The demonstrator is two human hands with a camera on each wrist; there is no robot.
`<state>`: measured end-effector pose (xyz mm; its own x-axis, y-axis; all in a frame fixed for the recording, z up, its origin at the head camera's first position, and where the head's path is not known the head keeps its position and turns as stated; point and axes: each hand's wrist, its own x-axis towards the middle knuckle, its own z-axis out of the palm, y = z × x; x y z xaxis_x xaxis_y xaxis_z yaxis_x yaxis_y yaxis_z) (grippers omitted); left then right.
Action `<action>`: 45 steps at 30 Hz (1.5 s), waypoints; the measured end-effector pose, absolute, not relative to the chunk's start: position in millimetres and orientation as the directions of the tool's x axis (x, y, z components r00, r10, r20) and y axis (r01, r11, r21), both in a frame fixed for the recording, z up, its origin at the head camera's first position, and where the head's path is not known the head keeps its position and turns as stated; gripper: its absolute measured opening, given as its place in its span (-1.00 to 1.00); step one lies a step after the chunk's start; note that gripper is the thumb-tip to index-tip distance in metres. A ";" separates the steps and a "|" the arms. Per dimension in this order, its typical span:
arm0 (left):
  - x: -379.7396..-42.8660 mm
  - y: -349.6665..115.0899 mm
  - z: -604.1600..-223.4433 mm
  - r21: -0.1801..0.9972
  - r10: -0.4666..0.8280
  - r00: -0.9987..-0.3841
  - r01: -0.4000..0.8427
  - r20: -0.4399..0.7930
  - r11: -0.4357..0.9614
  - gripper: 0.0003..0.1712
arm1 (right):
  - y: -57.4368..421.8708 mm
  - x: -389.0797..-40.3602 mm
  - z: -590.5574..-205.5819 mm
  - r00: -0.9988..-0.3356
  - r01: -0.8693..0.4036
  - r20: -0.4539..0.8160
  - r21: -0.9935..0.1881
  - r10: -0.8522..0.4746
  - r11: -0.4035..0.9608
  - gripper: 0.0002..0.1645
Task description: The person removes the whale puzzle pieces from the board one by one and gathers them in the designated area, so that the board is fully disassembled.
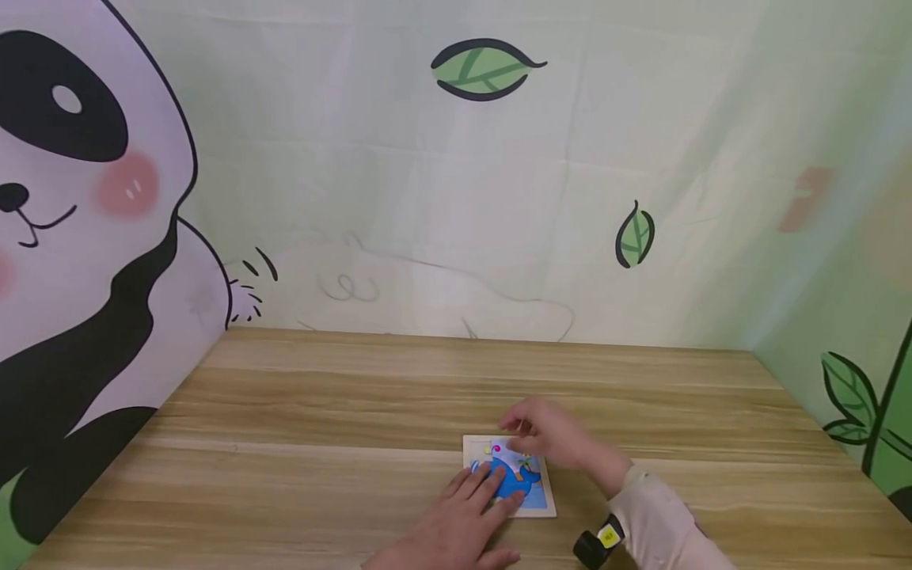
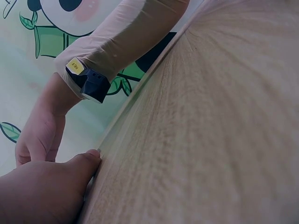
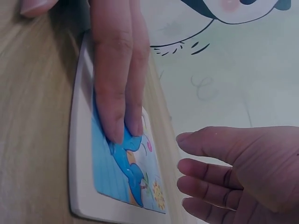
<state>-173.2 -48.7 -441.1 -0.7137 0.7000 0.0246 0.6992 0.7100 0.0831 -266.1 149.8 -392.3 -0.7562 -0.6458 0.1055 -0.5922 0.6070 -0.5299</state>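
A small square picture puzzle (image 1: 539, 501) with a pale frame and a blue whale lies on the wooden table. My left hand (image 1: 463, 518) rests on its near left part, fingers straight and spread over the whale. Just above the puzzle's far right edge is my right hand (image 1: 552, 434), fingers loosely bent. In the right wrist view, nothing shows between the thumb and fingers of the right hand (image 3: 261, 163), which is apart from the puzzle (image 3: 105, 168); two left fingers (image 3: 112, 88) press on the picture. The left wrist view shows the left hand (image 2: 51, 189) but hides the puzzle.
The wooden table (image 1: 321, 412) meets a pale printed backdrop (image 1: 342, 198) at its far edge and on both sides. A panda (image 1: 164, 261) is drawn at the left. A black wrist camera (image 1: 594, 546) with a yellow label sits on the right sleeve (image 1: 655, 514).
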 end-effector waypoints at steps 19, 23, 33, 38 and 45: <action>-172.4 -48.8 -441.6 0.020 0.701 -0.711 0.702 0.054 0.712 -0.24 | 135.6 -261.6 -395.9 -0.802 -0.544 0.022 -0.443 -0.597 0.713 -0.80; -172.9 -49.0 -440.9 0.046 0.698 -0.716 0.698 0.030 0.714 -0.24 | 133.8 -261.6 -396.0 -0.800 -0.552 0.027 -0.427 -0.600 0.716 -0.82; -172.1 -48.5 -439.5 0.086 0.690 -0.723 0.688 0.001 0.721 -0.23 | 130.5 -264.1 -398.1 -0.799 -0.558 0.032 -0.414 -0.601 0.719 -0.85; -172.7 -48.0 -438.2 0.092 0.688 -0.725 0.685 -0.011 0.723 -0.22 | 130.4 -264.7 -398.3 -0.796 -0.559 0.030 -0.418 -0.604 0.716 -0.83; -172.8 -48.0 -439.5 0.103 0.693 -0.721 0.690 0.002 0.717 -0.21 | 133.3 -266.5 -399.5 -0.772 -0.585 0.032 -0.428 -0.635 0.689 -0.74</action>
<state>-172.8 -48.0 -439.5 -0.7206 0.6934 0.0020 0.6898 0.7166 0.1035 -266.5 133.3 -399.5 -0.7719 -0.6349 0.0320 -0.5846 0.6892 -0.4281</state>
